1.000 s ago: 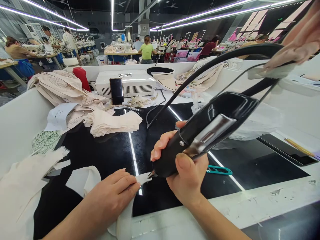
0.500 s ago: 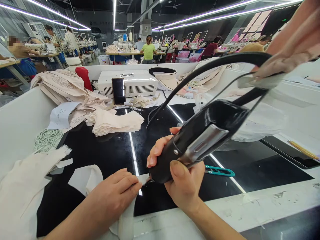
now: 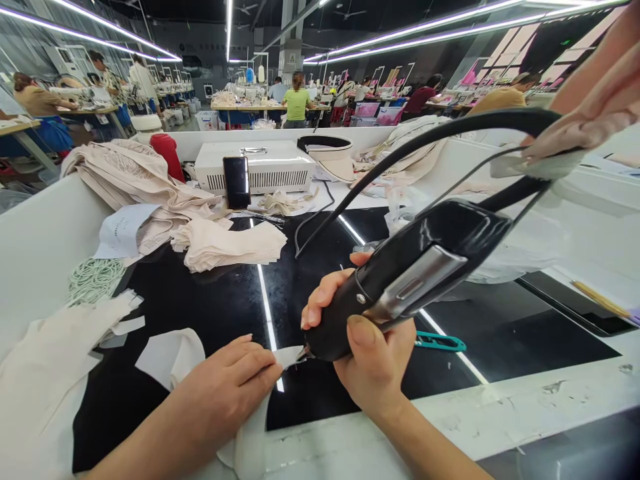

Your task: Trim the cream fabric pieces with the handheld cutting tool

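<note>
My right hand point(image 3: 373, 357) is wrapped round a black handheld tool point(image 3: 395, 287) with a silver side lever and a thick black cable point(image 3: 430, 143). The tool's small metal tip point(image 3: 303, 353) meets the edge of a cream fabric piece point(image 3: 289, 355). Left of that tip, the fingers of my left hand point(image 3: 235, 380) pinch the same fabric, which hangs down below the hand. Another cream piece point(image 3: 173, 357) lies on the black work surface point(image 3: 225, 303) beside my left forearm. A teal thread snipper point(image 3: 440, 341) sits just right of my right hand.
A cream fabric stack point(image 3: 240, 247), green cords point(image 3: 96, 280), a phone point(image 3: 237, 182) and a white vented box point(image 3: 255, 163) stand behind and left. A wrapped cable bundle point(image 3: 565, 150) hangs at upper right. A pencil point(image 3: 600, 298) lies at right. People work in the background.
My right hand and the tool have shifted slightly right, away from my left hand, and more fabric shows between them. The hanging cable has swung right. My left hand has barely moved.
</note>
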Motion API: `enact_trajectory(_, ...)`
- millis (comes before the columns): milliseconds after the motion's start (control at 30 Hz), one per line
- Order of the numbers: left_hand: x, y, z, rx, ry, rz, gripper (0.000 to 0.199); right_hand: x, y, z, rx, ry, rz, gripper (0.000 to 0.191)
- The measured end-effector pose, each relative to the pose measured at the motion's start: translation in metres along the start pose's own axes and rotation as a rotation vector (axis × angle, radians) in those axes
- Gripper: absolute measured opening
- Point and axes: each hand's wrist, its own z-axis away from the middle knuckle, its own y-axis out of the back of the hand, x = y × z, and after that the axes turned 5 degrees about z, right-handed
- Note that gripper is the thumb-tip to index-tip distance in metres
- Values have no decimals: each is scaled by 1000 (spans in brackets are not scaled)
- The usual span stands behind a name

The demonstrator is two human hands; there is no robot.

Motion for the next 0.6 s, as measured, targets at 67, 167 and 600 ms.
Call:
enact_trajectory(67, 0, 0, 1, -16, -3, 0, 39, 0, 0, 0, 3, 0, 4, 35)
enact_trajectory(167, 2, 4, 1, -10, -3, -20, 38, -1, -1, -1, 12, -5, 19, 38)
enact_trajectory(600, 30, 13, 12, 92, 150, -270, 56, -12, -3, 13, 10, 6, 41, 33)
